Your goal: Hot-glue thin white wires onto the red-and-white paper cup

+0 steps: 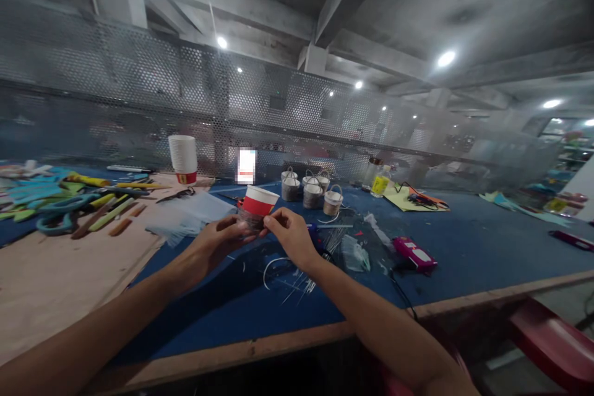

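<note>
A red and white paper cup (260,201) is held tilted above the blue tabletop, its lower part wrapped in something brownish grey. My left hand (221,236) closes round the cup's lower left side. With thumb and fingertips together, my right hand (288,229) pinches at the cup's lower right side; whatever lies between those fingertips is too small to make out. Beyond the hands stand several small wrapped cups with loop handles (314,195). Below my right hand lie thin pale sticks or wires (304,284) and a curved white strand (266,273).
A stack of paper cups (182,158) stands at the back left. Scissors (55,219), markers and coloured scraps cover the left board. Translucent sheets (185,216) lie left of the cup. Rightward are a magenta device (414,253), a yellow-labelled bottle (380,182) and yellow paper (403,198). Perforated metal panels rise behind.
</note>
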Demonstrator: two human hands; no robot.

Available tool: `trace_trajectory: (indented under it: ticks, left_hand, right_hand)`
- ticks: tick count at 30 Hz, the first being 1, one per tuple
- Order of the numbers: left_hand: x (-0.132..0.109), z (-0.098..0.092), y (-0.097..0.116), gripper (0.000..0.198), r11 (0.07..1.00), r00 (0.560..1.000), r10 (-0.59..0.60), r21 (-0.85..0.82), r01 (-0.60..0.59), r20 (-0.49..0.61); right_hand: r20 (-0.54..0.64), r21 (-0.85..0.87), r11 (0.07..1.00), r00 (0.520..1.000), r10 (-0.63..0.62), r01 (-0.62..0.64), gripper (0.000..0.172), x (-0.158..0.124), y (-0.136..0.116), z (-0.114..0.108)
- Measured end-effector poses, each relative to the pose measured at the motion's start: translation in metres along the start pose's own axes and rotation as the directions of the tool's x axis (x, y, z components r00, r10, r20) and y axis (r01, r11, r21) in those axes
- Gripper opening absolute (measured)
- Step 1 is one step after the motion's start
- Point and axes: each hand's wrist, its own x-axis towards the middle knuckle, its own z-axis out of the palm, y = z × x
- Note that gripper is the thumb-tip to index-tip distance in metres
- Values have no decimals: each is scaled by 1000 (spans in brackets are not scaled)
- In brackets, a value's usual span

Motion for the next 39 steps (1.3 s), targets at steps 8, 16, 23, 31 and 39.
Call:
trace_trajectory:
  ticks: [8, 16, 23, 31, 39]
  left_hand:
    - [2, 0, -3, 38, 999, 998, -2, 54, 5, -69]
    - [-3, 5, 3, 35, 999, 999, -33, -18, 33, -24]
    - [-2, 0, 1, 31, 997, 997, -59, -54, 61, 44]
    - [-6, 2, 4, 29, 995, 994, -70, -67, 76, 80]
    - [-4, 3, 6, 28, 997, 997, -60, -46, 63, 55]
  right_hand:
    - [8, -61, 998, 1000, -27, 27, 22, -3, 1, 4]
    - [-2, -36, 999, 1000, -20, 20, 21, 0, 2, 3]
    - [5, -43, 999, 1000, -6, 6, 22, 0, -1, -1]
    - [12, 21, 1000, 1000, 11, -12, 22, 0, -1, 0]
    - [44, 53, 999, 999, -6, 4, 21, -2, -2, 0]
